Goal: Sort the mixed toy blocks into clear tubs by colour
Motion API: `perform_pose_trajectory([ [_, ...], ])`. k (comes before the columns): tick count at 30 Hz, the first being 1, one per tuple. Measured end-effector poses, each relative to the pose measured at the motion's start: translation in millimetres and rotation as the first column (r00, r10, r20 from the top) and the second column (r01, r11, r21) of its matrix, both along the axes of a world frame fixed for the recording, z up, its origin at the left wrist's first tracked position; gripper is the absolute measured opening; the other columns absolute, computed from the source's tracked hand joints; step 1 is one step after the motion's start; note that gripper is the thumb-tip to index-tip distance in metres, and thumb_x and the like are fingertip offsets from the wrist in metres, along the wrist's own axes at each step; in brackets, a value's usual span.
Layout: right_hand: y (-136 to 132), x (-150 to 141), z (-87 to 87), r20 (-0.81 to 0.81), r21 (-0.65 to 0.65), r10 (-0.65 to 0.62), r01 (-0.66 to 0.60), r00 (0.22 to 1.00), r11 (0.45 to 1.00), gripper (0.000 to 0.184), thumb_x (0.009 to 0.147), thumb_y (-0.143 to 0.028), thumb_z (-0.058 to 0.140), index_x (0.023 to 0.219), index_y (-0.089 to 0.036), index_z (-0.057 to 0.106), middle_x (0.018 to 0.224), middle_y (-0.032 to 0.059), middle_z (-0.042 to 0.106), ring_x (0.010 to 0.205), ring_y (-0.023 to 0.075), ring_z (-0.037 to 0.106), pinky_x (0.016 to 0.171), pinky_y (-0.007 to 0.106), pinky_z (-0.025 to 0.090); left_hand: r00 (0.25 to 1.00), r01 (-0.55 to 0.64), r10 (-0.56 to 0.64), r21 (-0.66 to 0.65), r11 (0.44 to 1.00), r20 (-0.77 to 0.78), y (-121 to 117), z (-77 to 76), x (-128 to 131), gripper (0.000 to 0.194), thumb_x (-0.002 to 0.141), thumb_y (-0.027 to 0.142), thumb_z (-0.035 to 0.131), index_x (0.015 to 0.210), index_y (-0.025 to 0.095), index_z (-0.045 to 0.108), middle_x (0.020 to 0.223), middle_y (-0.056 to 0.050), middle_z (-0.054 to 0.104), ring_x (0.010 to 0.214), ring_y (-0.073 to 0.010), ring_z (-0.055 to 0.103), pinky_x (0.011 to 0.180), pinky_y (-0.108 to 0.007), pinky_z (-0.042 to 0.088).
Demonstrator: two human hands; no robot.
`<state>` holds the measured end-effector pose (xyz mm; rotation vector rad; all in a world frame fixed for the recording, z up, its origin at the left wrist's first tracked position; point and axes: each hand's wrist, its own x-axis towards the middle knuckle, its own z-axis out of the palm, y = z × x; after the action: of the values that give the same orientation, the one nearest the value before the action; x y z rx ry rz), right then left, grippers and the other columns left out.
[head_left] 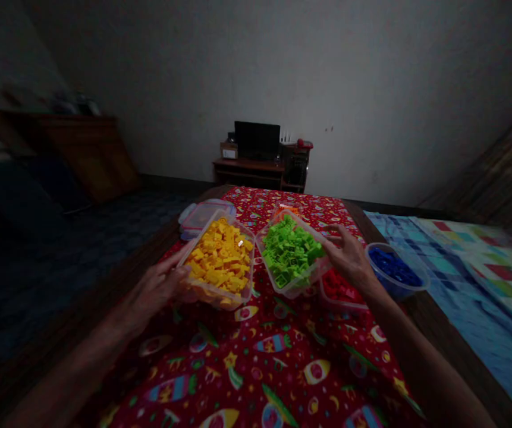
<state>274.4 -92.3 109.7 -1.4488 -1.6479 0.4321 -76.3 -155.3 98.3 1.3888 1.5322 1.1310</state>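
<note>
My left hand grips the left side of a clear plastic container heaped with yellow toy bricks. My right hand holds the right edge of a second clear container, full of bright green toy bricks. Both containers tilt toward each other over the tablecloth, their near rims close together. Partly hidden below my right hand is a container with red bricks. Behind the green one, some orange pieces show.
A round tub of blue bricks stands at the table's right edge. Clear lids lie at the left edge. A red patterned cloth covers the table. Beyond it stand a desk and a monitor; a checked bedspread lies right.
</note>
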Motion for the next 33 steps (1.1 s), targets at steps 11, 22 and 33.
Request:
perform_pose_trajectory([
  [11,-40.5,-102.1,-6.0,0.563,0.146,-0.016,-0.081,0.826,0.986,0.032,0.086,-0.025,0.047,0.115,-0.02,0.06,0.099,0.0103,0.067,0.075,0.018,0.063,0.066,0.027,0.046,0.533,-0.046,0.324,0.356,0.933,-0.782,-23.3,-12.0,8.1,0.046,0.079,0.041,0.052,0.12,0.024,0.061,0.093,-0.005,0.054,0.074,-0.0173,0.057,0.067,-0.026,0.049],
  [22,-67.2,-138.8,-47.5,0.735,0.319,-0.153,-0.138,0.66,0.938,0.043,0.089,-0.025,0.047,0.131,-0.021,0.049,0.122,0.0182,0.056,0.096,0.026,0.058,0.066,0.032,0.052,0.554,0.115,0.568,0.732,0.672,-0.609,-18.6,-65.6,72.8,0.06,0.083,0.03,0.059,0.138,0.022,0.037,0.125,-0.016,0.04,0.113,-0.0316,0.048,0.089,-0.045,0.049],
  [33,-44.5,-114.4,-46.0,0.706,0.463,-0.229,-0.192,0.67,0.865,0.036,0.086,-0.02,0.052,0.122,-0.022,0.057,0.121,0.0169,0.058,0.102,0.025,0.057,0.073,0.032,0.051,0.687,0.269,0.402,0.726,0.633,-0.605,0.7,-93.1,52.8,0.077,0.081,0.015,0.06,0.145,0.035,0.021,0.148,-0.011,0.019,0.135,-0.0336,0.028,0.104,-0.055,0.038],
])
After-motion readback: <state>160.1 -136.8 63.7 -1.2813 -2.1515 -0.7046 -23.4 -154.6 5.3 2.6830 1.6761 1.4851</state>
